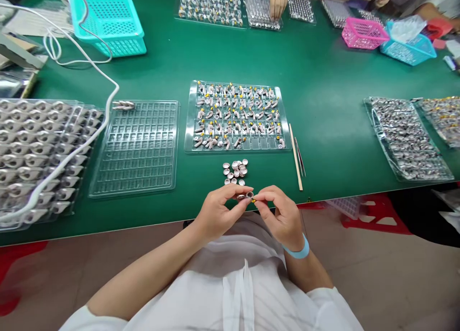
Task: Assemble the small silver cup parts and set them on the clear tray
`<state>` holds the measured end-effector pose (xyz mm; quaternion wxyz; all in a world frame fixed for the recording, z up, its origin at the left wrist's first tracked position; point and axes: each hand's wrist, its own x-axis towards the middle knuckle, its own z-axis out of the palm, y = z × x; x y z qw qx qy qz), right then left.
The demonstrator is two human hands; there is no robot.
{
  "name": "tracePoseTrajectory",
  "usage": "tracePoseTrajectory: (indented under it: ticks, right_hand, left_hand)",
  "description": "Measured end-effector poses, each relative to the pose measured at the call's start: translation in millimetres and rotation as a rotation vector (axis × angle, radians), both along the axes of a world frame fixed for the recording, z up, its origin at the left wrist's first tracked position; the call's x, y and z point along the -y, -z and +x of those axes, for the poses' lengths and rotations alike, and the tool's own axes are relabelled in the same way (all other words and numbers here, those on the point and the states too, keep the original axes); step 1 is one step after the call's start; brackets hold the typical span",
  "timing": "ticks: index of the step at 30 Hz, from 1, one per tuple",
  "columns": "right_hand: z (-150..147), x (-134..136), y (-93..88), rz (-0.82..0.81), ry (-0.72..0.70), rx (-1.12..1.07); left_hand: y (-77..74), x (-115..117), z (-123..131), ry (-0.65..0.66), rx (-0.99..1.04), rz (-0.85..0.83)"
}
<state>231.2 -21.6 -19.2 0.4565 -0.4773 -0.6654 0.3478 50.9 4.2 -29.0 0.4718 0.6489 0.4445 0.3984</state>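
Observation:
My left hand [223, 207] pinches a small round earbud part [249, 195] with a shiny rim, just past the table's front edge. My right hand [279, 215], with a blue band at the wrist, closes thumb and forefinger on a small yellow tab [253, 200] at that part's side. Right beyond my fingers lies a loose group of round silvery caps [235, 170]. Farther back sits a clear tray [235, 146] with rows of earbud pieces, many with yellow tabs. A wooden stick [295, 156] and tweezers [300, 157] lie to its right.
A clear tray [136, 177] with a few pieces in one corner and stacked trays of grey shells [32, 161] stand left, crossed by a white cable [84, 144]. A turquoise basket [108, 24] is behind. Bagged parts [408, 139] lie right. A co-worker's hand [279, 0] touches a far tray.

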Motion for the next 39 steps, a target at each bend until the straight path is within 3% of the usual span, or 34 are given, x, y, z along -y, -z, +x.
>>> tracePoseTrajectory:
  ticks: [3, 8, 18, 29, 34, 39]
  right_hand:
    - [3.1, -1.8, -3.8, -0.034, -0.073, 0.008]
    - [6.3, -3.9, -5.4, -0.112, -0.035, 0.019]
    - [7.6, -6.0, -7.0, -0.075, -0.126, 0.081]
    - [7.9, -7.4, -5.8, -0.095, -0.119, 0.092]
    - [7.8, -8.6, -4.8, -0.111, -0.126, 0.1]
    - [8.6, -8.9, -5.3, -0.116, -0.114, 0.097]
  left_hand:
    - [-2.4, -1.5, -0.5, 0.043, -0.009, 0.041]
    - [-3.1, -2.3, -1.7, 0.085, -0.014, 0.077]
    - [-2.0, -2.5, -3.1, 0.125, 0.001, 0.031]
    - [1.3, 0.8, -3.3, 0.031, 0.042, -0.09]
    - [-2.8, 0.7, -5.5, 0.074, 0.068, -0.135]
    - [-9.9, -2.0, -10.1, 0.146, 0.219, -0.325]
